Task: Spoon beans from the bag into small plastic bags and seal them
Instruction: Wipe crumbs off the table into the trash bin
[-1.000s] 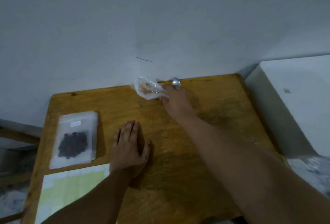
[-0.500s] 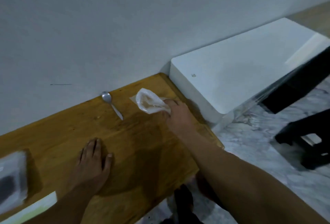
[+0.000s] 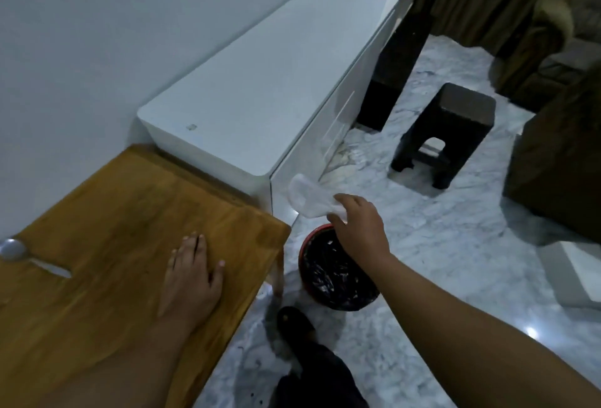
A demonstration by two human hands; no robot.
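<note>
The right hand [image 3: 359,228] pinches a clear bag [image 3: 309,198] at one end, holding it in the air past the table [image 3: 107,199] edge, above a red-rimmed bin [image 3: 328,272] on the floor. The left hand [image 3: 192,274] lies flat, fingers straight, on the table, well apart from a spoon [image 3: 29,256].

Dim, bluish light; one small glare spot on the marble floor [image 3: 532,331]; edges bow outward, and my right hand [image 3: 359,228] looks soft and grainy.
</note>
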